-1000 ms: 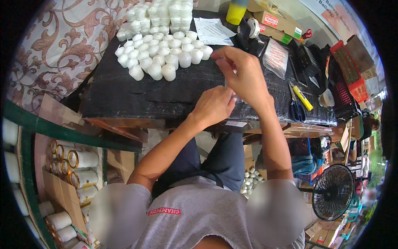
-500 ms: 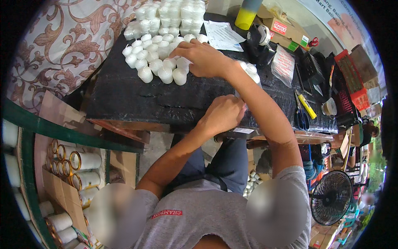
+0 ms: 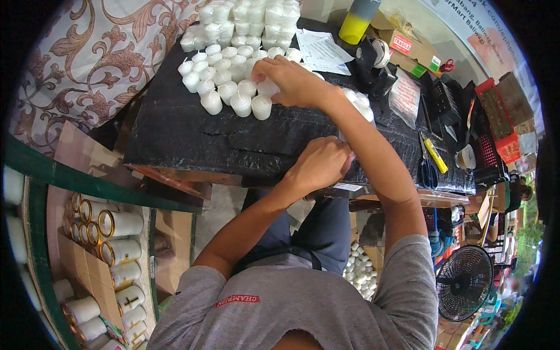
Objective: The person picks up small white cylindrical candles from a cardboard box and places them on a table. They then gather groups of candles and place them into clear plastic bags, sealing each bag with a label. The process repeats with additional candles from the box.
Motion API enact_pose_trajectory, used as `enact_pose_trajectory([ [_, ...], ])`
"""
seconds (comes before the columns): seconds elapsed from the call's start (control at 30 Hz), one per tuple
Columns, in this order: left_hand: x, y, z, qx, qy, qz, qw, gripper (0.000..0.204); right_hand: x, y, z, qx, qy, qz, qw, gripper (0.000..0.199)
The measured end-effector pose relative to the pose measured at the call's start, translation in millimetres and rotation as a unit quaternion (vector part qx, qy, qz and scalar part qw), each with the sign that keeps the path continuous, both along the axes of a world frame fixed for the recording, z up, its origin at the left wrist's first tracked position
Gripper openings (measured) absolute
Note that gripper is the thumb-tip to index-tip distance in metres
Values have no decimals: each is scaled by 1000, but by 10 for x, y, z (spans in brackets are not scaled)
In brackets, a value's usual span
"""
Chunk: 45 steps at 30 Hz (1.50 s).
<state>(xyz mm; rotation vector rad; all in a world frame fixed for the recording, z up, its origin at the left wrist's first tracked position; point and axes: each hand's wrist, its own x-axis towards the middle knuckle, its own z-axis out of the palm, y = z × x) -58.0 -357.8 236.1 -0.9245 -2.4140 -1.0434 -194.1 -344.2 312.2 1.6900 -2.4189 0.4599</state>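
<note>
Short white votive candles [image 3: 222, 77] with wicks stand grouped on the black-covered table. At the right edge of the group, the bent fingers of my right hand [image 3: 297, 84] close around a white candle [image 3: 267, 88], which they partly hide. Nearer the table's front edge, my left hand [image 3: 321, 163] is closed with its knuckles up. What it grips is hidden, though a bit of clear plastic shows beside its fingers. More white candles [image 3: 360, 105], apparently in clear plastic, lie beyond my right forearm, which crosses in front of them.
Plastic-wrapped candle packs [image 3: 251, 23] are stacked at the back beside paper sheets [image 3: 322, 51]. To the right lie a tape dispenser [image 3: 373, 55], scissors [image 3: 427, 169], a yellow cutter [image 3: 436, 156] and a plastic bag [image 3: 402, 98]. Gold-rimmed white candles [image 3: 125, 223] fill a lower-left shelf.
My right hand's fingers have curled further down around a candle at the group's edge. My left hand stays closed near the table's front. The whole view has shifted slightly.
</note>
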Motion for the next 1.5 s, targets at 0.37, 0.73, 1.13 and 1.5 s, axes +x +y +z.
enact_pose_trajectory([
  [0.37, 4, 23, 26, -14, -46, 16, 999, 23, 525, 126, 456, -169, -97, 17, 981, 41],
  [0.73, 6, 26, -115, 134, -164, -38, 977, 20, 713, -436, -40, -69, -35, 94, 993, 43],
  [1.13, 28, 37, 0, -55, -1, 39, 998, 24, 767, 707, 179, -35, -49, -227, 972, 44],
  [1.5, 40, 22, 51, -24, 19, 29, 999, 19, -124, 623, 270, -48, -32, -184, 981, 27],
])
